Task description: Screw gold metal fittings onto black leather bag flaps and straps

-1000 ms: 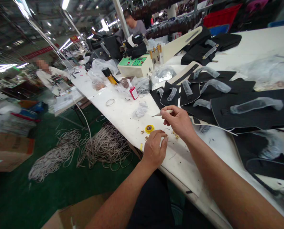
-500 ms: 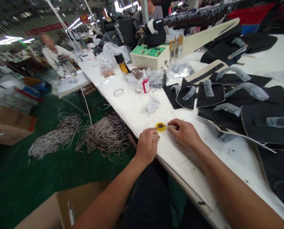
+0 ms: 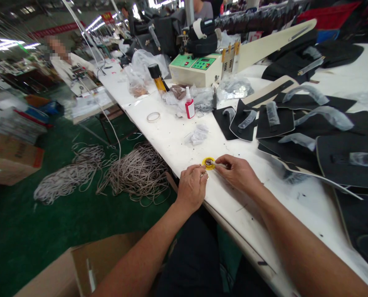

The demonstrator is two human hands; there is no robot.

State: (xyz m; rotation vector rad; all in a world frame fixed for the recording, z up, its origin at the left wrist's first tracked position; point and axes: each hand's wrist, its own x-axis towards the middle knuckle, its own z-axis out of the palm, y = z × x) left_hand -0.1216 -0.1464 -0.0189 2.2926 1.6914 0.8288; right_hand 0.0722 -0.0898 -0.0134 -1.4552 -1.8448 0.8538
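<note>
A small round yellow dish [image 3: 204,160] with something dark in it lies on the white table near its front edge. My right hand [image 3: 239,171] is closed in a pinch on a thin light stick [image 3: 216,163], whose tip reaches over the dish. Just left of the dish, my left hand [image 3: 190,187] is closed, with a small shiny metal fitting [image 3: 205,175] showing at its fingertips. The fitting's exact kind is too small to make out. A crumpled piece of clear plastic [image 3: 199,134] lies beyond the dish.
A red bottle [image 3: 189,106], a roll of tape [image 3: 153,117] and a cream machine [image 3: 196,72] stand farther back. Black panels with plastic-wrapped handles [image 3: 272,119] cover the right side. Cord heaps [image 3: 137,173] lie on the floor at left; a person [image 3: 69,66] sits beyond.
The stick's tip has moved a little farther over the dish. The metal fitting shows more at my left fingertips. The camera view has shifted slightly.
</note>
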